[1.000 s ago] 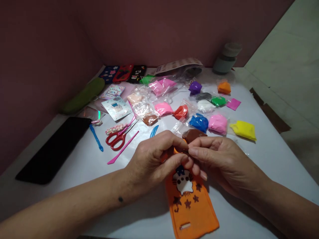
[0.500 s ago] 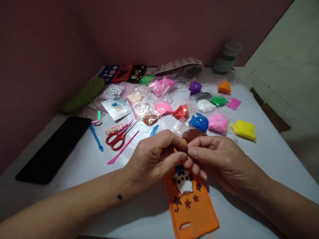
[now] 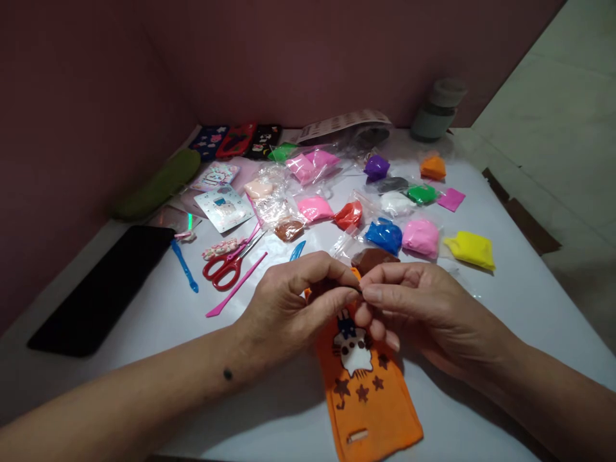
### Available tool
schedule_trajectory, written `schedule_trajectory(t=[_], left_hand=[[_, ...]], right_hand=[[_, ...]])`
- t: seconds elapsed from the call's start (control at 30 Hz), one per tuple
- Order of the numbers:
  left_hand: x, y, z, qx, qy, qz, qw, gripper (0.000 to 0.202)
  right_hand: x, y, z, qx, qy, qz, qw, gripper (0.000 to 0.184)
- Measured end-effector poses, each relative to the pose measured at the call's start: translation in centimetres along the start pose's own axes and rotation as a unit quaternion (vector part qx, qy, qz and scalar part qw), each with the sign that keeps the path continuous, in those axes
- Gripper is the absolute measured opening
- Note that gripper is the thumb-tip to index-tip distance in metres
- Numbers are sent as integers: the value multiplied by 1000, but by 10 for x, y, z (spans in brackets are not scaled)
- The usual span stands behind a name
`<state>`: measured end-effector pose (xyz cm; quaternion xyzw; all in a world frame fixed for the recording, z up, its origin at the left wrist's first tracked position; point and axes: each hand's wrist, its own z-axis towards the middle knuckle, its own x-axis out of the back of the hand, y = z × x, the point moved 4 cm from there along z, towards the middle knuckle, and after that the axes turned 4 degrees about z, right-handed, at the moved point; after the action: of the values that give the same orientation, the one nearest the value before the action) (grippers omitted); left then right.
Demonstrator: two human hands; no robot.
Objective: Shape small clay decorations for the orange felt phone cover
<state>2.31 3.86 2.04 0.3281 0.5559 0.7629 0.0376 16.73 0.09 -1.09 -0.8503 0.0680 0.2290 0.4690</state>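
Above an orange clay-covered phone case (image 3: 375, 417) on the table, both my hands meet, fingertips pinched together. My left hand (image 3: 303, 292) and my right hand (image 3: 414, 298) hold a tiny dark piece, which looks like clay, between thumbs and forefingers; the fingers hide most of it. The case carries a white cat face (image 3: 356, 353) with dark eyes and whiskers, a dark blue body and several brown stars (image 3: 362, 393). A slot shows near its closest end. The far end lies under my hands. Just beyond them rests a bag of brown clay (image 3: 375, 259).
Bagged clay in several colours, such as blue (image 3: 384, 236) and yellow (image 3: 474, 250), spreads across the table. Left of my hands lie red-handled scissors (image 3: 226, 269), a pink modelling tool (image 3: 238, 285) and a black phone-shaped slab (image 3: 103, 289). A jar (image 3: 436, 112) stands at the back.
My hands stay pinched together in nearly the same place, with a slight shift of the left fingers. A little more of the cat's blue body shows beneath them.
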Motion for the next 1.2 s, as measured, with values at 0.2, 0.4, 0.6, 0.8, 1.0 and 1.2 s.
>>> schedule_trajectory(t=[0.2,0.4,0.6,0.8,1.0,1.2], left_hand=[[-1,-1,0,-7,-9,-6,1000,7],[-1,-2,0,-4,-16,-9,1000,6],[-1,-1,0,-1,-24,-3,1000,7],[-2,-1,1,26,-24,-24,999,10],[-4,-4,-1,71,-31,-92,993,12],[-3,-3,-1,60,-23,-80,995,10]], right_hand=[[2,-2,1,17,14,-39,999,25],[5,-3,0,27,23,-54,998,23],[4,-4,-2,25,25,-48,998,21],[3,-5,-1,13,10,-17,1000,22],[3,-2,2,14,-17,3,1000,26],[2,1,2,-4,-41,14,999,24]])
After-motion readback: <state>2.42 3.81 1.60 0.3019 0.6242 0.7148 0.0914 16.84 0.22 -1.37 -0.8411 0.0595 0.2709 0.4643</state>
